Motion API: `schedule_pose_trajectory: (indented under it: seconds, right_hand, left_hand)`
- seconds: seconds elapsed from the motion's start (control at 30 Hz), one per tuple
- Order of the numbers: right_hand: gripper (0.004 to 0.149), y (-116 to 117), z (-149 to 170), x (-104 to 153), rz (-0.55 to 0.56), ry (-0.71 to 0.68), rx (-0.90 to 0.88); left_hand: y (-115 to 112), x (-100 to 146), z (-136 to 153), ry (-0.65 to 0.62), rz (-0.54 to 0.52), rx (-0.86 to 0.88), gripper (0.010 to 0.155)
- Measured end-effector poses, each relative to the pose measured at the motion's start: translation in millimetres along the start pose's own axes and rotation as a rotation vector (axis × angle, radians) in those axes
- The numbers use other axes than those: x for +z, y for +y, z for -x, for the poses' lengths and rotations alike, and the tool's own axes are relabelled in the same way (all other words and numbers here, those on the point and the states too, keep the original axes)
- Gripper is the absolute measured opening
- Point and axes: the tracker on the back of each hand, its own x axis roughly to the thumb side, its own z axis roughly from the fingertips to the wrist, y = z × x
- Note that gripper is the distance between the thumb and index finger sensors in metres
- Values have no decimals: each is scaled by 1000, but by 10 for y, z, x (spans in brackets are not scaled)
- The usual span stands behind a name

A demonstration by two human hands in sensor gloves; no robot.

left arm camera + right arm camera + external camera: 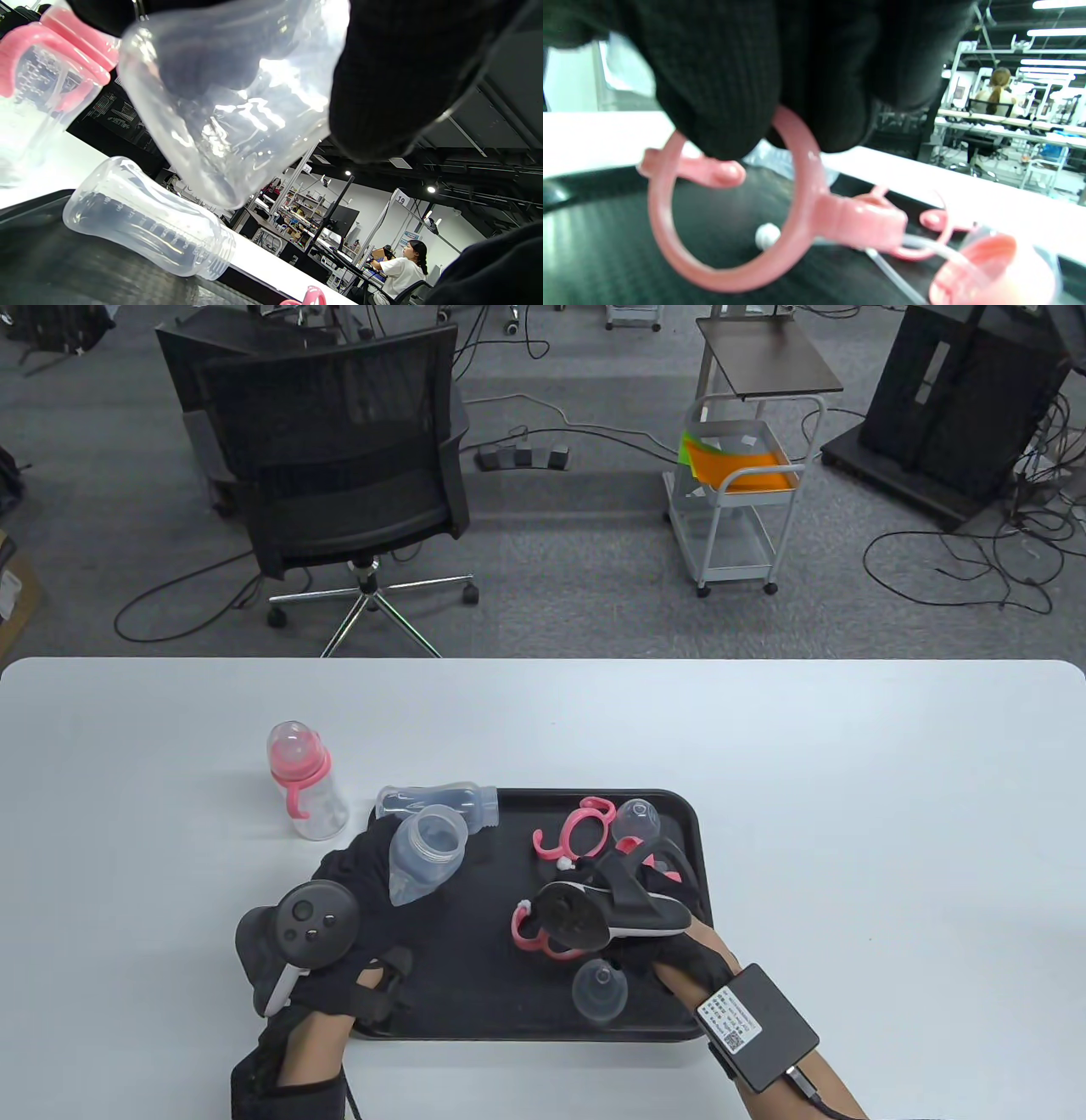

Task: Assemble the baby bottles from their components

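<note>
My left hand (365,874) grips a clear bottle body (427,855) and holds it tilted above the left end of the black tray (526,1027); in the left wrist view it (229,106) fills the top between my gloved fingers (403,76). My right hand (645,937) pinches a pink handle ring (533,931) low over the tray's middle; the right wrist view shows the ring (734,245) under my fingers (721,76). A second clear bottle body (437,802) lies on the tray's far left corner. An assembled bottle (305,785) with pink collar stands left of the tray.
On the tray lie another pink handle ring (581,831), a clear dome cap (636,819) and a clear nipple piece (599,991). A pink collar with a thin straw (975,267) lies close to my right hand. White table (848,814) surrounds the tray.
</note>
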Motion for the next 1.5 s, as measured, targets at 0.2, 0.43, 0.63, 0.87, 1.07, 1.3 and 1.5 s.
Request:
schedule_pose_trajectory:
  seconds: [0.2, 0.43, 0.63, 0.87, 1.07, 1.3, 1.5]
  right_hand:
    - [47, -313, 47, 145, 117, -17, -108]
    - [47, -498, 80, 280, 213, -30, -189]
    - [46, -586, 152, 377, 278, -61, -330]
    - [45, -690, 230, 469, 349, -104, -576]
    - [44, -725, 401, 527, 383, -69, -781]
    - [44, -612, 478, 469, 346, -1, -932]
    - [43, -565, 423, 434, 344, 30, -934]
  left_hand:
    - [-11, 0, -5, -6, 6, -1, 101]
    - [-26, 0, -13, -14, 24, -9, 100]
    - [-54, -5, -18, -19, 51, -8, 100]
    - [-149, -23, -64, -65, 144, -34, 100]
    - [-198, -14, -177, -158, 205, -22, 99]
    - [-252, 16, -327, -248, 243, 16, 99]
    - [-281, 36, -398, -296, 272, 72, 99]
